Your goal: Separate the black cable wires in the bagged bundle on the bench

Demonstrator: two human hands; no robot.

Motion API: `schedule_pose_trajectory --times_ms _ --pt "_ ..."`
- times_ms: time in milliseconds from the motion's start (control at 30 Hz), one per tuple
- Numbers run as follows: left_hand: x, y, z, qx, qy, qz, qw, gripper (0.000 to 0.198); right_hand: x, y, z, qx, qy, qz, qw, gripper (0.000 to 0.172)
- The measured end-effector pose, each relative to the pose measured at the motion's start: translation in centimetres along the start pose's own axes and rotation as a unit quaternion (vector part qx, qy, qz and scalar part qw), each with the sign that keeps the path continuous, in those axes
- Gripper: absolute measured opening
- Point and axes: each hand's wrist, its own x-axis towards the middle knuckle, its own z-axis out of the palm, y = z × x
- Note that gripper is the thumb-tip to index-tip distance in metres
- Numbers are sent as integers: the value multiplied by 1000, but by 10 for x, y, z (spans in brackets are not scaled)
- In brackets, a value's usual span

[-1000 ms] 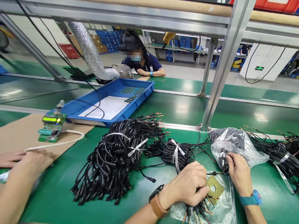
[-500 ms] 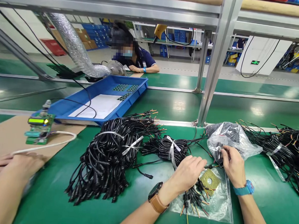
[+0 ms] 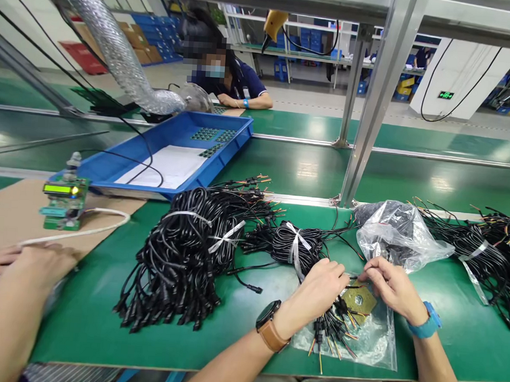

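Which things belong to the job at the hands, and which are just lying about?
Likely in use, near left hand and right hand: black wire leads, yellow holed sponge, flat clear bag, crumpled clear bag.

Likely incidental, away from both: blue tray, white paper, circuit board with lit display.

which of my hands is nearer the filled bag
Right. Your right hand is just in front of the filled bag; your left hand is farther off, to the bag's left and nearer you.
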Motion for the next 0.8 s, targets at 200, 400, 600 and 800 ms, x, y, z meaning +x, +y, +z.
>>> schedule_pose_trajectory --times_ms 200,400,600,800 --pt "1 1 10 -1 11 -25 1000 14 2 -8 -2 -87 -103 -7 991 33" --pt "7 1 18 7 2 -32 999 11 2 -3 -2 -62 -42 -14 997 34" --pt "9 1 19 -2 -1 -42 999 12 4 -3 1 -78 -60 -18 995 36" --pt "10 1 20 -15 7 -43 999 10 4 -2 2 -81 -62 -23 994 35"
